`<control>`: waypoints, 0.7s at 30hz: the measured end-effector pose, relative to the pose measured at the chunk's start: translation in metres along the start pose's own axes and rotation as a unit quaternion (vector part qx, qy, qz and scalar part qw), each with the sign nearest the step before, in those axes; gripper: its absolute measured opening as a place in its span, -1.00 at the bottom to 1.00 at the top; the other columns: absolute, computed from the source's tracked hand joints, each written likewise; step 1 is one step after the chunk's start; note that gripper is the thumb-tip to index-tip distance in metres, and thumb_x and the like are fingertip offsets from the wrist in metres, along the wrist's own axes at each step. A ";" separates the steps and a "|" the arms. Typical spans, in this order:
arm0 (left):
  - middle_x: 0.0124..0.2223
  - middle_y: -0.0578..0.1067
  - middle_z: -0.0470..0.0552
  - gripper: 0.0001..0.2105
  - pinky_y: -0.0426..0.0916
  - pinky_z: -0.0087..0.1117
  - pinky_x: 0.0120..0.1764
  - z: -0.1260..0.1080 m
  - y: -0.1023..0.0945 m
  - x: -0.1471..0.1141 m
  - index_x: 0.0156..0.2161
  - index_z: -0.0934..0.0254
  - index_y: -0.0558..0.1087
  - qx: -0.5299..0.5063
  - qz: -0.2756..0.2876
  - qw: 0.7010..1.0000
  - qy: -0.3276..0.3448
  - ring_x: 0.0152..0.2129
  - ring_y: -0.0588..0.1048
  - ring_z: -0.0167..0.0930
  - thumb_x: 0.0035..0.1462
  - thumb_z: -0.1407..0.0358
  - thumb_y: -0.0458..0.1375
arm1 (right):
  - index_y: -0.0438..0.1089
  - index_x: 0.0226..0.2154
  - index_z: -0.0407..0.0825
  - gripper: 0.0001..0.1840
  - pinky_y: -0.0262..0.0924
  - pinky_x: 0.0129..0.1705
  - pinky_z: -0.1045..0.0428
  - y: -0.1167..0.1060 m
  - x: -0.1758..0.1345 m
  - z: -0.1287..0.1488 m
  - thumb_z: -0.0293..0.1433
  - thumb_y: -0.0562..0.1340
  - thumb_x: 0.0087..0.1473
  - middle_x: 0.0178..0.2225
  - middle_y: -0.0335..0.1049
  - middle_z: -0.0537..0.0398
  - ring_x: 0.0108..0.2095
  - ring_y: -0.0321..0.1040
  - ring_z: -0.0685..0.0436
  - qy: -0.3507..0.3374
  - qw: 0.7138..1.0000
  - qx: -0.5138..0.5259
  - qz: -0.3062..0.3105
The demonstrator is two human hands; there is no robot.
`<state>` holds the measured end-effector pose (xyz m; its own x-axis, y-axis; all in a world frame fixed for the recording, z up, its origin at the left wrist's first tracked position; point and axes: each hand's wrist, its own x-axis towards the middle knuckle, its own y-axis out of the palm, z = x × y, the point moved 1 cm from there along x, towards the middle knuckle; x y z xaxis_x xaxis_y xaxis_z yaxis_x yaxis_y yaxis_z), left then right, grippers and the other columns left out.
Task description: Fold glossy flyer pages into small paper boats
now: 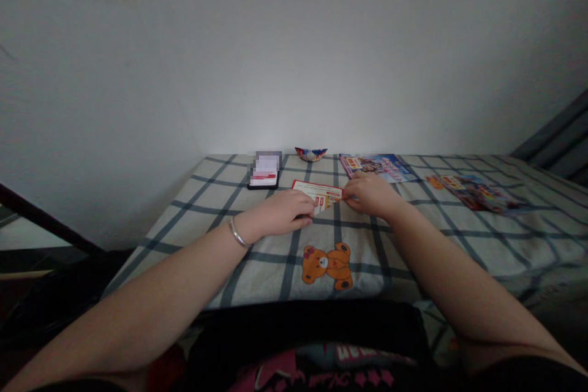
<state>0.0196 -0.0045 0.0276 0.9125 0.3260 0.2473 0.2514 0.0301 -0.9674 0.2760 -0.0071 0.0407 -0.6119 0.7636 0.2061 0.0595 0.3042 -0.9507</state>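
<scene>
A printed sheet of paper (305, 187) with a red edge lies on the cloth between my hands, folded to a point at its near side. My left hand (287, 211) presses on the paper's left part with bent fingertips, its thumb at the near edge. Thumb and fingers of my right hand (370, 195) pinch the paper's right corner. Just beyond the right hand lies a colourful printed leaflet (383, 166), partly covered by that hand.
A phone (264, 170) with a lit, partly blurred screen rests at the back left. A small folded paper boat-like piece (311, 154) stands near the wall. Another colourful leaflet (480, 194) lies at right. The checked tablecloth (257, 275) bears a bear picture (327, 266).
</scene>
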 end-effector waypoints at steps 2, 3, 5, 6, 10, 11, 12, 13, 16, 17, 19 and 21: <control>-0.13 0.53 0.03 -0.90 0.31 -0.28 0.03 -0.001 0.001 0.001 -0.24 0.26 0.48 0.005 -0.007 1.000 -0.009 -0.10 0.46 -0.33 0.25 0.33 0.12 | 0.57 -0.35 -0.02 -0.82 0.12 -0.23 -0.03 -0.001 0.001 0.004 -0.42 0.21 0.09 -0.34 0.55 -0.03 -0.23 0.34 -0.20 -0.007 1.000 -0.025 -0.008; -0.15 0.53 0.03 -0.90 0.31 -0.28 0.02 -0.002 0.001 0.001 -0.25 0.26 0.47 0.007 -0.011 1.000 -0.015 -0.11 0.46 -0.33 0.25 0.34 0.11 | 0.56 -0.36 -0.04 -0.81 0.11 -0.25 -0.03 -0.001 0.002 0.006 -0.41 0.20 0.11 -0.35 0.54 -0.06 -0.24 0.33 -0.21 -0.014 0.999 -0.034 -0.014; -0.18 0.53 0.03 -0.91 0.32 -0.29 0.00 -0.003 0.002 0.001 -0.26 0.27 0.46 0.012 -0.019 0.999 -0.028 -0.14 0.47 -0.33 0.25 0.34 0.10 | 0.54 -0.35 -0.06 -0.80 0.08 -0.26 -0.03 -0.001 0.004 0.010 -0.40 0.19 0.15 -0.35 0.54 -0.08 -0.24 0.32 -0.20 -0.030 0.998 -0.044 -0.027; -0.19 0.53 0.03 -0.91 0.33 -0.29 -0.01 -0.003 0.002 0.001 -0.25 0.27 0.45 0.017 -0.021 0.999 -0.037 -0.15 0.47 -0.33 0.25 0.34 0.11 | 0.54 -0.35 -0.06 -0.80 0.07 -0.26 -0.03 -0.001 0.004 0.012 -0.40 0.18 0.16 -0.36 0.53 -0.08 -0.24 0.31 -0.20 -0.039 0.998 -0.047 -0.029; -0.21 0.52 0.05 -0.89 0.35 -0.26 -0.08 -0.005 0.003 0.001 -0.20 0.29 0.45 0.049 -0.026 0.995 -0.078 -0.21 0.48 -0.31 0.25 0.30 0.12 | 0.52 -0.37 -0.09 -0.81 0.05 -0.24 -0.05 0.001 0.008 0.017 -0.42 0.18 0.17 -0.37 0.53 -0.09 -0.24 0.30 -0.21 -0.066 0.995 -0.071 -0.023; -0.21 0.53 0.05 -0.88 0.35 -0.26 -0.09 -0.005 0.003 0.002 -0.19 0.29 0.45 0.059 -0.029 0.994 -0.086 -0.21 0.48 -0.30 0.25 0.29 0.12 | 0.52 -0.37 -0.10 -0.81 0.05 -0.23 -0.06 0.001 0.009 0.019 -0.42 0.18 0.17 -0.37 0.52 -0.10 -0.24 0.30 -0.21 -0.071 0.994 -0.076 -0.020; -0.21 0.53 0.05 -0.88 0.35 -0.25 -0.10 -0.005 0.004 0.002 -0.19 0.29 0.46 0.067 -0.032 0.993 -0.090 -0.21 0.48 -0.29 0.25 0.28 0.13 | 0.51 -0.37 -0.10 -0.81 0.05 -0.23 -0.06 0.001 0.010 0.020 -0.43 0.18 0.17 -0.37 0.52 -0.10 -0.24 0.30 -0.21 -0.073 0.994 -0.079 -0.020; -0.21 0.53 0.05 -0.87 0.35 -0.24 -0.10 -0.004 0.004 0.002 -0.19 0.28 0.46 0.073 -0.035 0.992 -0.092 -0.21 0.48 -0.29 0.25 0.27 0.13 | 0.51 -0.37 -0.11 -0.81 0.05 -0.22 -0.06 0.001 0.011 0.021 -0.43 0.19 0.17 -0.37 0.52 -0.10 -0.24 0.30 -0.21 -0.075 0.994 -0.080 -0.020; -0.19 0.54 0.04 -0.87 0.35 -0.24 -0.09 -0.004 0.007 0.004 -0.18 0.28 0.47 0.081 -0.039 0.991 -0.096 -0.21 0.48 -0.28 0.23 0.26 0.16 | 0.50 -0.38 -0.10 -0.82 0.05 -0.21 -0.07 0.001 0.011 0.022 -0.43 0.18 0.17 -0.37 0.51 -0.09 -0.24 0.30 -0.21 -0.075 0.994 -0.080 -0.028; -0.19 0.54 0.04 -0.86 0.35 -0.23 -0.08 -0.003 0.007 0.005 -0.17 0.28 0.47 0.083 -0.042 0.991 -0.099 -0.20 0.48 -0.28 0.23 0.26 0.17 | 0.49 -0.38 -0.10 -0.82 0.05 -0.20 -0.07 0.001 0.011 0.023 -0.43 0.18 0.17 -0.37 0.51 -0.09 -0.25 0.29 -0.21 -0.074 0.993 -0.081 -0.033; -0.18 0.54 0.04 -0.83 0.34 -0.23 -0.06 -0.003 0.008 0.005 -0.15 0.27 0.48 0.089 -0.046 0.989 -0.106 -0.18 0.48 -0.28 0.22 0.23 0.18 | 0.49 -0.38 -0.10 -0.81 0.05 -0.18 -0.07 0.001 0.010 0.024 -0.42 0.16 0.17 -0.36 0.51 -0.08 -0.25 0.29 -0.20 -0.072 0.993 -0.081 -0.047; -0.17 0.55 0.05 -0.80 0.34 -0.22 -0.06 -0.002 0.009 0.005 -0.13 0.28 0.48 0.101 -0.050 0.987 -0.111 -0.17 0.48 -0.27 0.21 0.21 0.20 | 0.48 -0.36 -0.09 -0.81 0.06 -0.17 -0.07 0.001 0.010 0.027 -0.41 0.15 0.18 -0.34 0.51 -0.07 -0.24 0.29 -0.19 -0.069 0.993 -0.072 -0.065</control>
<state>0.0274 -0.0047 0.0206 0.7869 0.5105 0.3466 0.2476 0.2532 -0.9352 0.2492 -0.0148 0.0358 -0.7238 0.6301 0.2814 0.0785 0.4803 -0.8736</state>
